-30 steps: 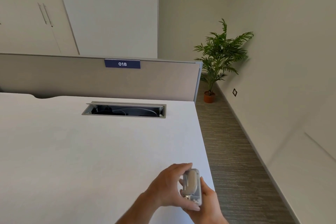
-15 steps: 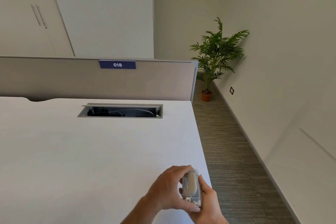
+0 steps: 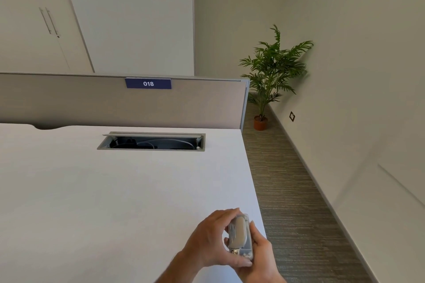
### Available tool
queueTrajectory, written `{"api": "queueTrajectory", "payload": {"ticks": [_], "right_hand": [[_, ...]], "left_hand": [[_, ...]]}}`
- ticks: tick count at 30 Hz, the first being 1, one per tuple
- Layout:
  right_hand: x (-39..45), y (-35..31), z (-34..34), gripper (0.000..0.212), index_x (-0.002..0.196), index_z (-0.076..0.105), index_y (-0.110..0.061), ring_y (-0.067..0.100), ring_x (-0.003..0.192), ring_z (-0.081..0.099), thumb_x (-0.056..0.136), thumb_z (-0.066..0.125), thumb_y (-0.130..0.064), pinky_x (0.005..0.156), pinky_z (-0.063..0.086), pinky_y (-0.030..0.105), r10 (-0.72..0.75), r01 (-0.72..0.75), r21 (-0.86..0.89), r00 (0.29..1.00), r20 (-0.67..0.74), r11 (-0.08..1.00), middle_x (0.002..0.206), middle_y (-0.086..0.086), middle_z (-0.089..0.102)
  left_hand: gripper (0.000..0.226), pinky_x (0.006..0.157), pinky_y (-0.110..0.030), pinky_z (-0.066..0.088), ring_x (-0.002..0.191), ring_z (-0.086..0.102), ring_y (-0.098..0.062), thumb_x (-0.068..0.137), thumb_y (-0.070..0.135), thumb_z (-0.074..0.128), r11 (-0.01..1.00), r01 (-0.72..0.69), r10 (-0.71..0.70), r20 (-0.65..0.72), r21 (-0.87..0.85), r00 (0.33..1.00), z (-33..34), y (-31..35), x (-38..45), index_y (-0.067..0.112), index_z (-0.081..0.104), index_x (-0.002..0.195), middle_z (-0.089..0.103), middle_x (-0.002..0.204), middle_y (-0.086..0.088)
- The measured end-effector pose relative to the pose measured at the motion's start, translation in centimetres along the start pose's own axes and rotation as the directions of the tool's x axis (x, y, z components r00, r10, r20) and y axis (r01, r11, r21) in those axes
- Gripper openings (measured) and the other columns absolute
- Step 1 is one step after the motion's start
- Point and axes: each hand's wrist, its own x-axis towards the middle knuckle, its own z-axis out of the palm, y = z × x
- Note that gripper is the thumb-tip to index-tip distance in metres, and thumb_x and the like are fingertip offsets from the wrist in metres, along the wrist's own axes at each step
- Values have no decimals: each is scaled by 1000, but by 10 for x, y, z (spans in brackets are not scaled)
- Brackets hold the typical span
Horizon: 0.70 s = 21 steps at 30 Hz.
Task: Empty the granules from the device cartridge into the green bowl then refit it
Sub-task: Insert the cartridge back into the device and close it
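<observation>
Both hands gripping the device (image 3: 240, 235): left hand (image 3: 211, 239) wrapping its near side, right hand (image 3: 259, 253) cupping the far side from below. Hovering over the desk (image 3: 115, 190) corner, well short of the cable hatch (image 3: 151, 141).

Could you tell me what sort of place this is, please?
Most likely an office: a white desk backed by a divider panel with a numbered tag 018, plus a cable tray recessed in the desktop.
</observation>
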Motion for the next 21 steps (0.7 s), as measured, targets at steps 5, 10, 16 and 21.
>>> {"api": "queueTrajectory", "payload": {"ticks": [5, 10, 16, 21], "right_hand": [[-2, 0, 2, 46, 121, 68, -6, 30, 92, 62, 98, 49, -41, 83, 49, 41, -11, 11, 0, 1000, -13, 1000, 109, 18, 68], [-3, 2, 0, 44, 120, 69, -6, 30, 92, 63, 98, 50, -39, 83, 48, 41, -26, 26, 7, 1000, -16, 1000, 104, 18, 70], [-4, 3, -4, 47, 123, 68, -5, 30, 95, 62, 96, 52, -40, 83, 48, 41, -30, 30, 2, 999, -34, 1000, 111, 19, 67], [-10, 4, -3, 49, 128, 66, -6, 29, 100, 63, 98, 50, -41, 82, 49, 40, -53, 52, -23, 997, -57, 998, 119, 18, 66]], "left_hand": [[102, 101, -15, 48, 117, 52, 1, 59, 74, 80, 1000, -2, 2, -9, 17, 1000, 0, 1, -1, 41, 33, 144, 50, 143, 22], [103, 101, -14, 48, 116, 52, 1, 59, 74, 79, 1000, 8, -8, -9, 22, 1000, 2, 2, -1, 41, 33, 145, 49, 143, 21], [106, 103, -19, 49, 117, 52, 0, 58, 76, 78, 1000, 17, -17, -15, 10, 1000, 4, 3, -3, 39, 32, 147, 49, 145, 20], [107, 103, -19, 49, 116, 53, -1, 57, 73, 80, 1000, 22, -22, -36, -4, 999, 5, 7, -7, 39, 33, 147, 49, 144, 22]]}}
